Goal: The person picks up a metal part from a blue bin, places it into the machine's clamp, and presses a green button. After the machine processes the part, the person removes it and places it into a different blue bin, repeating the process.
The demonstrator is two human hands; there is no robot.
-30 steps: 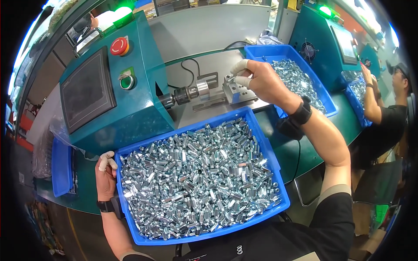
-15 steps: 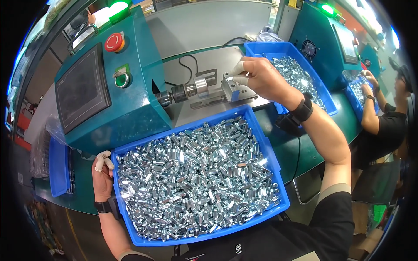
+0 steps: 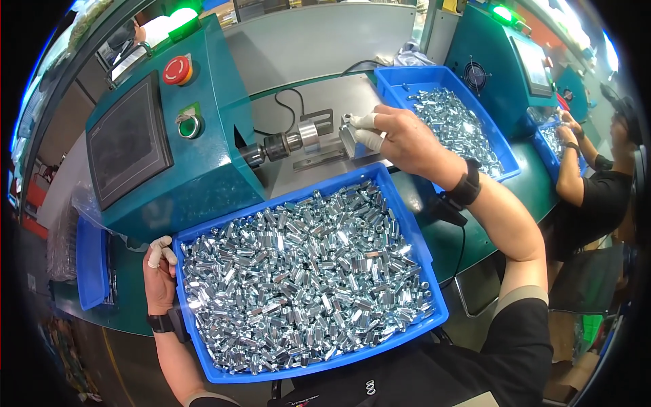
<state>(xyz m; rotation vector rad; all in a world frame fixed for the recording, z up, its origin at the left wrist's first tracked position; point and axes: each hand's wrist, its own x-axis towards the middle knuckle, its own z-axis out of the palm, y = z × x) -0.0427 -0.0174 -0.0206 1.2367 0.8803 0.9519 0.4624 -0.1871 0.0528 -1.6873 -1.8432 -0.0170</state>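
My right hand [image 3: 413, 139], with white finger covers on thumb and forefinger, is closed in a pinch at the metal fixture block [image 3: 350, 144] on the machine bed. A small shiny metal piece [image 3: 347, 118] shows at the fingertips; whether it is loose or belongs to the block I cannot tell. Left of it, a chuck [image 3: 277, 145] with a round metal collar [image 3: 309, 134] faces the block. My left hand [image 3: 160, 277], fingers curled and also covered at the tips, is against the left rim of a big blue tray [image 3: 441, 315] heaped with shiny hex metal sleeves [image 3: 305, 285].
A teal machine [image 3: 196, 163] with a dark screen, red stop button [image 3: 177, 70] and green button [image 3: 189, 126] stands at left. Behind my right hand lies a second blue tray [image 3: 502, 152] of metal parts. Another person [image 3: 597, 173] works at a similar machine on the right.
My right hand has come slightly nearer and its fingertips have shifted left, now covering more of the fixture block. My left hand has stayed at the tray's rim.
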